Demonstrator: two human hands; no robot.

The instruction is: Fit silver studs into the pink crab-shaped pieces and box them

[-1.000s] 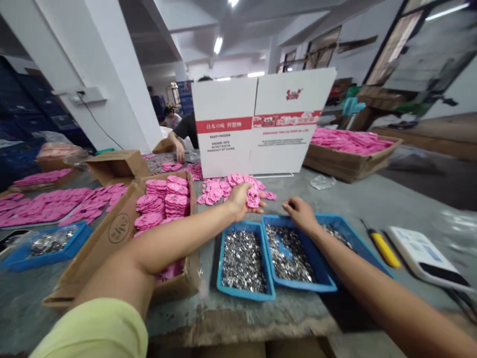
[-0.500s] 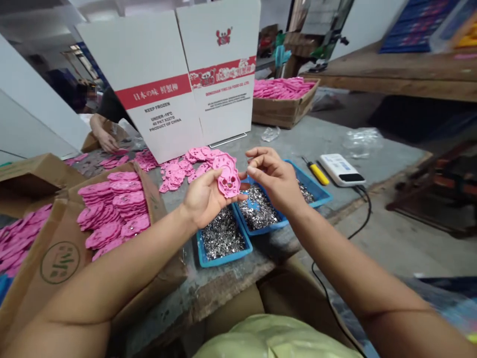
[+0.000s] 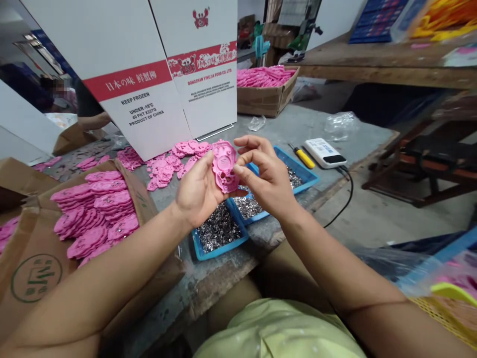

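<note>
My left hand (image 3: 196, 191) holds a pink plastic piece (image 3: 224, 166) upright above the blue trays. My right hand (image 3: 263, 176) is pinched against the piece's right edge, thumb and fingertips closed on something too small to make out. Below the hands, two blue trays (image 3: 219, 246) (image 3: 298, 171) hold several small silvery metal parts. A loose heap of pink pieces (image 3: 175, 161) lies on the grey table just behind my hands.
A cardboard box (image 3: 37, 253) with stacked pink pieces stands at the left. A white printed carton (image 3: 149, 74) stands upright behind. A yellow-handled tool (image 3: 302, 156) and a white device (image 3: 325, 152) with a black cable lie at the right. Another person's arm (image 3: 91, 119) shows far left.
My left hand lifted a pink piece from the heap toward me. My right hand left the tray and came up to pinch at the piece. The view swung right and down.
</note>
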